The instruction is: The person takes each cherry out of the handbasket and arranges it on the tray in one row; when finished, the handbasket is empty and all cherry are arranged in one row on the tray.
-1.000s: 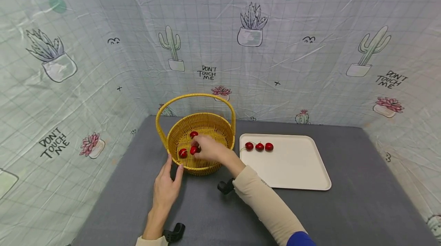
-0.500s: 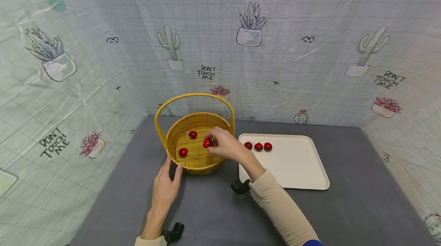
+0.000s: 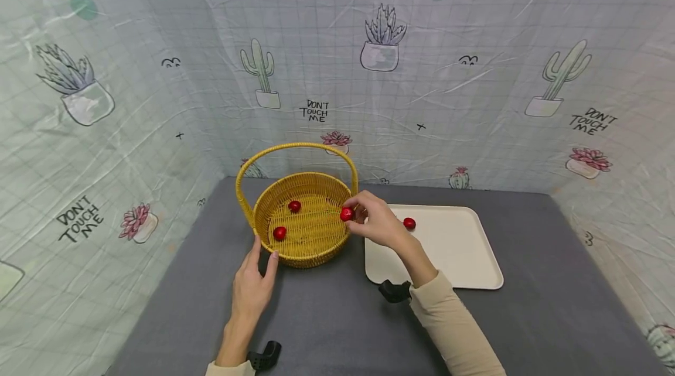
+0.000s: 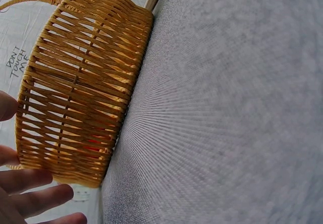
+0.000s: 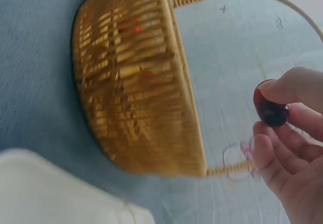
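Note:
A yellow woven basket [image 3: 304, 261] with a tall arched handle stands on the table. Inside it lie two red cherries, one toward the back [image 3: 295, 206] and one nearer the front [image 3: 279, 233]. My left hand [image 3: 252, 289] touches the near left rim with fingers extended; the left wrist view shows its fingertips [image 4: 60, 192] against the wicker. Over the basket's right rim, my right hand [image 3: 377, 221] pinches a cherry [image 5: 270, 105] between thumb and fingers, raised above the weave. One cherry [image 3: 409, 224] shows on the white tray [image 3: 453, 253]; my right hand hides the tray's left part.
The tray lies close to the right of the basket on the grey tabletop [image 3: 327, 329]. Behind the table hangs a printed cloth [image 3: 422, 101] with cactus drawings. A black wrist strap mount [image 3: 394, 291] sits on the right wrist.
My right hand has lifted a cherry from inside the basket and carried it right, to above the right rim. It now covers two of the tray's cherries. My left hand has stayed at the rim.

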`<state>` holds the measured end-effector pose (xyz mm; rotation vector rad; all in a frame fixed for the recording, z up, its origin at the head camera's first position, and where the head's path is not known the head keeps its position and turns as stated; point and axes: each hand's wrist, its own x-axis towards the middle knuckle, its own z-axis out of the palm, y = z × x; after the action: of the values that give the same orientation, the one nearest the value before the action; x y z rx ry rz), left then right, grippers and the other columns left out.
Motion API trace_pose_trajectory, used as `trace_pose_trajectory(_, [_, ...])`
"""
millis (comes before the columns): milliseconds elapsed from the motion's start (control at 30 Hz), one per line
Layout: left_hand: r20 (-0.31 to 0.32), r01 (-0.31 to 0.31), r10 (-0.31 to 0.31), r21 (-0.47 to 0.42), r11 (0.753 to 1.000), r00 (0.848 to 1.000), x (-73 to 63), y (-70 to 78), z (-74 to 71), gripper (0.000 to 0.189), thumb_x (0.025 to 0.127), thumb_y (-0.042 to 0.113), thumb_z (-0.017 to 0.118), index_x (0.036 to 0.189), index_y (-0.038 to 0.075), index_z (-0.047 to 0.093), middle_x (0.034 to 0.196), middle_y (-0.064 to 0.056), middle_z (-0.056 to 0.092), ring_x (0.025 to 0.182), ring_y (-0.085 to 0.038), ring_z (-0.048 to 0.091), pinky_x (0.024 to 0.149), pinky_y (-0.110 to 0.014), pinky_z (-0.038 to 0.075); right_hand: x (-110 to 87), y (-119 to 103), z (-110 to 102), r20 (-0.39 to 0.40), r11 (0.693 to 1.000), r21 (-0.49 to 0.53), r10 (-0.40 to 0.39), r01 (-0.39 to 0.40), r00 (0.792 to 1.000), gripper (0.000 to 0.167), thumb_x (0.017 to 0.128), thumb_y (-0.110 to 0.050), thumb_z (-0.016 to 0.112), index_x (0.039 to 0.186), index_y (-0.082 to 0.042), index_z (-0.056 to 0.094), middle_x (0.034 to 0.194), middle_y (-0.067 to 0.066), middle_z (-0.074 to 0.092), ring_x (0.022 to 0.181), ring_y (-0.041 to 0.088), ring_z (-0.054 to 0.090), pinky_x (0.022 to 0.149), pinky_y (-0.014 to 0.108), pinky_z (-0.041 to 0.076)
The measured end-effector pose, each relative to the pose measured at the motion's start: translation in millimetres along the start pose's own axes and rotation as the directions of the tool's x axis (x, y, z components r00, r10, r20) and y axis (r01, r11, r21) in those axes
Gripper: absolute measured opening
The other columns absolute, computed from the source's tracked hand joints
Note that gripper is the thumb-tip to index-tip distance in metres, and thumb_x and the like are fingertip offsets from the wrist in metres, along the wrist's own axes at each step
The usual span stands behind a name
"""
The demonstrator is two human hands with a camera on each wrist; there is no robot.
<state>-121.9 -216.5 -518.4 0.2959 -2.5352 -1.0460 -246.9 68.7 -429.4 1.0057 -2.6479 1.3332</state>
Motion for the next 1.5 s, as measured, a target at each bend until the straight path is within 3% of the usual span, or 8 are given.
trace_pose_trajectory(167, [0.008, 0.005, -0.005, -0.006, 1.0, 1.0, -0.1, 0.1, 0.7, 0.07, 0.102, 0.047, 0.053, 0.158, 0.011, 0.03, 0.155, -0.02, 0.044, 0.137, -0.042, 0.048, 0.109, -0.06, 0.042, -16.2, 20.3, -13.9, -0.065, 1.0, 0.027, 0.017, -0.015, 0.998, 0.032, 0.086, -0.008, 0.075, 0.117, -0.01, 0.067, 0.107, 0.006, 0.064, 0.09, 0.02, 0.064, 0.078, 0.037, 0.058])
trace_pose_trajectory(467, [0.018, 0.013, -0.013, -0.01, 1.0, 1.0, 0.2, 1.1, 0.9, 0.071, 0.103, 0.048, 0.051, 0.159, 0.011, 0.03, 0.155, -0.02, 0.044, 0.138, -0.042, 0.047, 0.109, -0.06, 0.041, -40.8, 59.9, -40.6, -0.161, 0.993, -0.03, 0.109, -0.115, 0.981, 0.035, 0.085, -0.008, 0.076, 0.119, -0.004, 0.066, 0.109, 0.012, 0.064, 0.094, 0.028, 0.067, 0.081, 0.043, 0.058])
trace_pose_trajectory(767, [0.026, 0.023, -0.023, -0.008, 1.0, 0.999, 0.1, 1.4, 1.2, 0.071, 0.103, 0.049, 0.05, 0.159, 0.011, 0.029, 0.155, -0.021, 0.044, 0.138, -0.043, 0.048, 0.109, -0.061, 0.041, -61.2, 97.2, -54.4, -0.219, 0.971, -0.058, 0.216, -0.234, 0.951, 0.038, 0.086, -0.004, 0.075, 0.122, 0.002, 0.064, 0.113, 0.019, 0.063, 0.094, 0.03, 0.065, 0.084, 0.048, 0.057])
trace_pose_trajectory(933, [0.033, 0.027, -0.026, -0.012, 1.0, 0.999, 0.1, 1.2, 1.2, 0.072, 0.103, 0.05, 0.05, 0.159, 0.012, 0.028, 0.155, -0.02, 0.044, 0.139, -0.042, 0.047, 0.11, -0.061, 0.04, -68.9, 112.1, -58.7, -0.256, 0.956, -0.079, 0.254, -0.282, 0.933, 0.037, 0.087, -0.004, 0.074, 0.121, 0.003, 0.064, 0.114, 0.02, 0.063, 0.092, 0.03, 0.065, 0.083, 0.043, 0.057])
trace_pose_trajectory(1167, [0.024, 0.011, -0.01, -0.013, 1.0, 1.0, 0.6, 0.6, 0.9, 0.071, 0.103, 0.047, 0.052, 0.159, 0.011, 0.029, 0.156, -0.02, 0.043, 0.138, -0.043, 0.047, 0.109, -0.061, 0.041, -76.6, 127.4, -63.0, -0.278, 0.924, -0.103, 0.33, -0.369, 0.902, 0.039, 0.088, -0.009, 0.073, 0.124, 0.004, 0.064, 0.114, 0.021, 0.063, 0.09, 0.029, 0.066, 0.075, 0.033, 0.052])
trace_pose_trajectory(1500, [0.019, 0.007, -0.007, -0.016, 1.0, 1.0, 0.8, 0.0, 0.8, 0.071, 0.103, 0.047, 0.052, 0.159, 0.011, 0.029, 0.155, -0.021, 0.044, 0.138, -0.043, 0.048, 0.109, -0.061, 0.041, -81.6, 144.6, -59.5, -0.259, 0.86, -0.16, 0.437, -0.485, 0.861, 0.038, 0.09, -0.013, 0.074, 0.123, 0.004, 0.063, 0.117, 0.022, 0.064, 0.09, 0.027, 0.064, 0.071, 0.032, 0.05])
